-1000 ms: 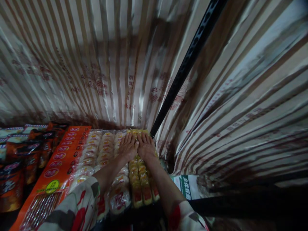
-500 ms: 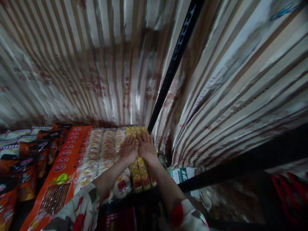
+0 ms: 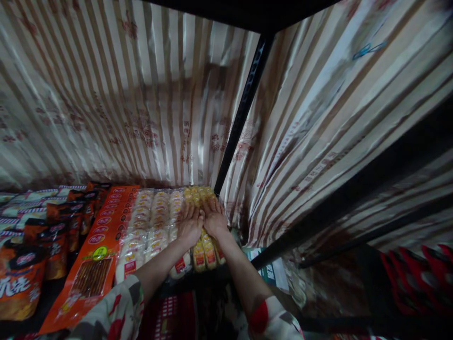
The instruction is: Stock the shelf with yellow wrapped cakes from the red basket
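Observation:
Both hands lie palm down, side by side, on wrapped snacks along a dark shelf. My left hand (image 3: 190, 225) rests with its fingers stretched out where the white round packaged cakes (image 3: 159, 231) meet the yellow wrapped snack bars (image 3: 204, 252). Flat on the yellow bars lies my right hand (image 3: 214, 219), its fingers pointing to the back. The thumbs are nearly touching. Neither hand grips anything. The palms and part of the yellow rows are hidden under the hands.
Left of the cakes lies a long orange snack pack (image 3: 95, 264), then several orange-and-black bags (image 3: 21, 278). A black metal post (image 3: 240, 118) rises at the back corner, before striped sheeting (image 3: 159, 94). Red packages (image 3: 417, 278) sit at the far right.
My view has shifted, bringing a dark upper shelf edge into sight. The hands stay flat on the snacks, in almost the same place.

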### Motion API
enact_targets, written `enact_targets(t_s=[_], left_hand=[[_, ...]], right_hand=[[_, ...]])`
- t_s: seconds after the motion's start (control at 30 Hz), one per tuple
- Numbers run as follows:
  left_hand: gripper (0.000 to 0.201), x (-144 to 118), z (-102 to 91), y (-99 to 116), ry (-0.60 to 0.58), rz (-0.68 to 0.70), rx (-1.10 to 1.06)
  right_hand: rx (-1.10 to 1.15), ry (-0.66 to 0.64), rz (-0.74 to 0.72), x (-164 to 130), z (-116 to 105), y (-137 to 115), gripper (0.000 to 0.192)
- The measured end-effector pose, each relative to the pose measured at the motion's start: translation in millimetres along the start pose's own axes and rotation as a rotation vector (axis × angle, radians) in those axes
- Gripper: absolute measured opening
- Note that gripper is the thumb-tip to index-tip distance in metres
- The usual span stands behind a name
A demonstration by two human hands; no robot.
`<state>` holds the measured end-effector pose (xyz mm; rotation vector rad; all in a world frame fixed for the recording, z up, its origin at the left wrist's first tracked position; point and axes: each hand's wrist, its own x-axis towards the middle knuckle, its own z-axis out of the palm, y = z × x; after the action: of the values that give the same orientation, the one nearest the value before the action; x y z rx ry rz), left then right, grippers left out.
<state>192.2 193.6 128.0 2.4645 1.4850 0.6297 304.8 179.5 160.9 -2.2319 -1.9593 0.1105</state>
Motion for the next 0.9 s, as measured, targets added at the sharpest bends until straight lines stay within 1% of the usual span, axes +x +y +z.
enact_targets(t_s=[0.1, 0.17, 0.27, 0.33, 0.4, 0.5, 0.57, 0.63, 0.73, 0.8, 0.9], left_hand=[[0.049, -18.3, 5.9, 4.9, 0.023, 0.049, -0.018], [0.049, -27.3, 9.9, 7.1, 0.017, 0.067, -0.041], [0.049, -33.6, 10.9, 9.0, -0.059, 0.064, -0.049], [0.049, -33.2, 7.5, 9.6, -0.118, 0.066, -0.035], [0.049, -31.3, 2.6, 9.9, -0.138, 0.084, -0.017], [0.047, -32.3, -2.8, 10.7, -0.103, 0.145, 0.005], [0.047, -40.1, -3.3, 12.7, -0.056, 0.189, 0.001], [0.047, -55.3, -0.7, 16.2, 0.021, 0.230, -0.021], [0.051, -88.6, 9.1, 22.4, 0.145, 0.298, -0.055], [0.055, -112.3, 18.8, 24.8, 0.176, 0.342, -0.062], [0.057, -140.7, 34.2, 23.3, 0.166, 0.422, -0.054]], right_hand=[[0.002, 0.036, -0.006, -15.7, 2.5, 3.3, 0.049], [0.001, 0.059, -0.014, -25.2, 6.9, 6.5, 0.048], [-0.004, 0.052, -0.021, -34.4, 15.0, 10.5, 0.048], [0.001, 0.033, -0.020, -36.6, 18.7, 12.0, 0.048], [0.016, 0.031, -0.023, -37.0, 19.8, 12.7, 0.049], [0.049, 0.080, -0.030, -38.8, 18.5, 13.5, 0.047], [0.066, 0.143, -0.024, -43.5, 19.2, 14.6, 0.046], [0.081, 0.237, -0.014, -52.1, 23.9, 16.1, 0.046], [0.141, 0.408, 0.011, -71.4, 38.8, 18.7, 0.050], [0.206, 0.490, 0.039, -87.0, 52.1, 20.3, 0.052], [0.292, 0.539, 0.067, -110.0, 72.8, 22.3, 0.056]])
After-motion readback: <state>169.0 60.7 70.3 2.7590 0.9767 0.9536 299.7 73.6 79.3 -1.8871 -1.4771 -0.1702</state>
